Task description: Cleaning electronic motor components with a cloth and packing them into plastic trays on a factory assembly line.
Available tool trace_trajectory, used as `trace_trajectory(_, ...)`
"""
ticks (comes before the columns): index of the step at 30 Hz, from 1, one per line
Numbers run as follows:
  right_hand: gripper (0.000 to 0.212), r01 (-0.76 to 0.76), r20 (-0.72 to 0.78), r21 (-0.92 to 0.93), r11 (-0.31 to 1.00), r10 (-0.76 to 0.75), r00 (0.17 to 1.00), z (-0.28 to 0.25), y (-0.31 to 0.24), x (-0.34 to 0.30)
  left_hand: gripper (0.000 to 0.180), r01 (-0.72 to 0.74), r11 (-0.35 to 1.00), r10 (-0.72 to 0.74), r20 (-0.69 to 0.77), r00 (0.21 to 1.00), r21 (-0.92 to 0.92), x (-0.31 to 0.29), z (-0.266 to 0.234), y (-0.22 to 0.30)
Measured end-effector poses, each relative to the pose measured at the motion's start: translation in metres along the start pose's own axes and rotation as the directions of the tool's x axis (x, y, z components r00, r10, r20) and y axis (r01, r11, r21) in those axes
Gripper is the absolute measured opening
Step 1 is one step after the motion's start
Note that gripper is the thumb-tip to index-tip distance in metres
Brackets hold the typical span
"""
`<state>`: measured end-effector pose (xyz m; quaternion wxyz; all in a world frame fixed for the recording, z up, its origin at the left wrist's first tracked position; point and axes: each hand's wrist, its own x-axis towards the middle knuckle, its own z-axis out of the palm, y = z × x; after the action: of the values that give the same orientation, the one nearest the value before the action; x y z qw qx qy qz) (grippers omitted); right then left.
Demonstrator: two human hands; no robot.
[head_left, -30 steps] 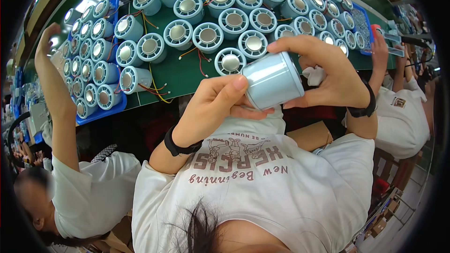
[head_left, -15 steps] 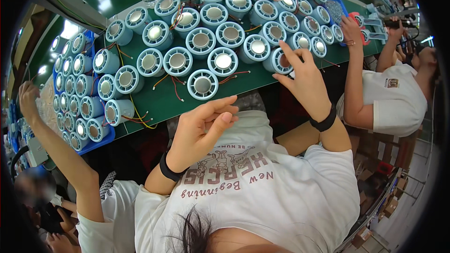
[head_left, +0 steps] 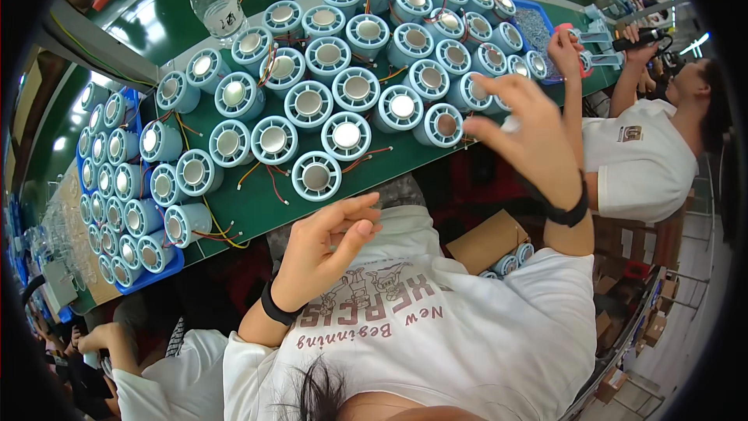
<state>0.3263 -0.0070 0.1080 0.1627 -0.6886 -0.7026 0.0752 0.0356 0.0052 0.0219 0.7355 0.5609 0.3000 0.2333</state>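
Note:
My right hand (head_left: pixel 530 132) is raised over the table's right front edge, thumb and fingers apart, with nothing visible between them. Its thumb comes close to a light-blue round housing with a coppery disc (head_left: pixel 443 125); whether they touch I cannot tell. Another blue housing (head_left: pixel 473 92) is partly behind its fingers. In front of the table edge hovers my left hand (head_left: pixel 331 238), fingers loosely stretched and thumb apart, holding nothing. Nearest to it on the table stands a blue housing with a grey disc (head_left: pixel 316 176). Thin red, yellow and black wires trail from several housings.
Many similar housings crowd the green table (head_left: pixel 253 214). More fill a blue tray (head_left: pixel 170 269) at left. A clear bottle (head_left: pixel 213 1) stands behind them. At right are a blue bin of small parts (head_left: pixel 534 27) and a co-worker's hand (head_left: pixel 566 51). A cardboard box (head_left: pixel 489 242) sits below the table edge.
My right hand has drawn back to the right from the coppery-disc housing, uncovering it. My left hand stays nearly in place. The view has shifted, and the left co-worker's raised arm has gone down.

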Motion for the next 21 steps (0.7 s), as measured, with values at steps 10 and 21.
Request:
trace_trajectory(10, 0.059, -0.002, 0.003, -0.329, 0.944, 0.003, 1.000, -0.026, 0.190, 0.265, 0.034, -0.101, 0.983, 0.116, 0.089, 0.989, -0.156, -0.020, -0.020, 0.034)
trace_trajectory(21, 0.076, 0.020, 0.277, -0.434, 0.901, 0.113, 0.954, 0.016, 0.230, 0.354, 0.026, -0.272, 0.906, 0.197, -0.244, 0.949, -0.325, -0.026, -0.040, 0.036)
